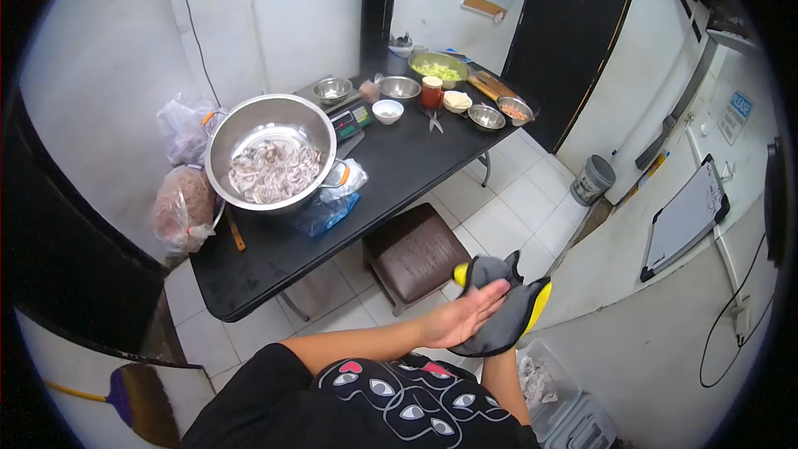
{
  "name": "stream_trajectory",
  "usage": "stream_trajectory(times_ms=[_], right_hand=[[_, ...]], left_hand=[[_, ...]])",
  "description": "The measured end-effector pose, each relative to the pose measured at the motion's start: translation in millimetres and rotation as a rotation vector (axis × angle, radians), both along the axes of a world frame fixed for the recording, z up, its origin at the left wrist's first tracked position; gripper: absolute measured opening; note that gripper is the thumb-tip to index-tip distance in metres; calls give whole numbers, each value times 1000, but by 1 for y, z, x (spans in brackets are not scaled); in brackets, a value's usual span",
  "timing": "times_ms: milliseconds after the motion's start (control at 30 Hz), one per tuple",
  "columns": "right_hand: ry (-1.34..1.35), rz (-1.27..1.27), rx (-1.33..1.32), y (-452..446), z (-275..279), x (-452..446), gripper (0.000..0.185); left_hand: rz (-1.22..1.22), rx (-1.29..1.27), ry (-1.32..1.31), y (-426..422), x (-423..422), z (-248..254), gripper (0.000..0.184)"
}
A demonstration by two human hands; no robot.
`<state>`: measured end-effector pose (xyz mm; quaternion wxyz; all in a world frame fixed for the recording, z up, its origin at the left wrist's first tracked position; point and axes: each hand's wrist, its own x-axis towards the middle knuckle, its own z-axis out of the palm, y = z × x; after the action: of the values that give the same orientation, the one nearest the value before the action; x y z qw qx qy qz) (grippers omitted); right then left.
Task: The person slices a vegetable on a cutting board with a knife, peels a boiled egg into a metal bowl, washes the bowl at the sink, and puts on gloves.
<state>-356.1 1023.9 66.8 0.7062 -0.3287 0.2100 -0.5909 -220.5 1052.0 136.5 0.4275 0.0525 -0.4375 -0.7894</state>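
My left hand (pixel 464 318) lies flat against a grey mitt (pixel 490 328) with black edging and yellow patches, its fingers stretched out together. The mitt covers my right hand, so those fingers are hidden; only the right forearm shows below it. Both hands are in front of my body, to the right of a brown padded stool (pixel 417 251). On the black table (pixel 366 208) stands a large steel pot (pixel 324 137) with pale, sliced pieces inside. Its handles have orange grips.
Bowls, a green scale (pixel 349 120), scissors (pixel 435 122), a red jar (pixel 431 93) and a wooden board (pixel 490 85) are on the table. Filled plastic bags (pixel 184 208) sit left of the pot. A bucket (pixel 593 180), broom (pixel 141 403) and clear bin (pixel 569 399) are around.
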Motion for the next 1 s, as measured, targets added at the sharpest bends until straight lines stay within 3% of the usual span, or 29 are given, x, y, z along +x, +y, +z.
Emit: stream_trajectory(times_ms=[100, 233, 367, 467, 767, 800, 833, 933, 967, 1000], right_hand=[[11, 44, -29, -8, -3, -2, 42], [28, 98, -64, -18, -2, 2, 42], [18, 44, 18, -13, 2, 6, 34], [-2, 62, 38, -16, -1, 7, 31], [-138, -46, 184, -21, -11, 10, 27], [-84, -113, 164, -23, -12, 12, 27], [213, -268, 31, -22, 0, 17, 23], [709, -441, -83, -21, 5, 18, 14], [1336, -510, -479, -20, 36, 12, 16], [1340, -552, -504, -21, 53, 12, 20]], left_hand=[[-260, 527, 682, 9, 12, 22, 63], [221, 41, -140, 10, -3, -6, 73], [516, -575, -622, 19, 0, 14, 86], [468, -731, -1008, 21, 3, 34, 89], [423, -711, -1227, 21, 16, 41, 85], [396, -711, -1248, 20, 17, 39, 84], [463, -752, -1232, 19, 19, 31, 85], [425, -782, -1114, 3, 39, 16, 83], [308, -448, -977, 0, 50, 10, 82], [194, -119, -829, -2, 62, 4, 81]])
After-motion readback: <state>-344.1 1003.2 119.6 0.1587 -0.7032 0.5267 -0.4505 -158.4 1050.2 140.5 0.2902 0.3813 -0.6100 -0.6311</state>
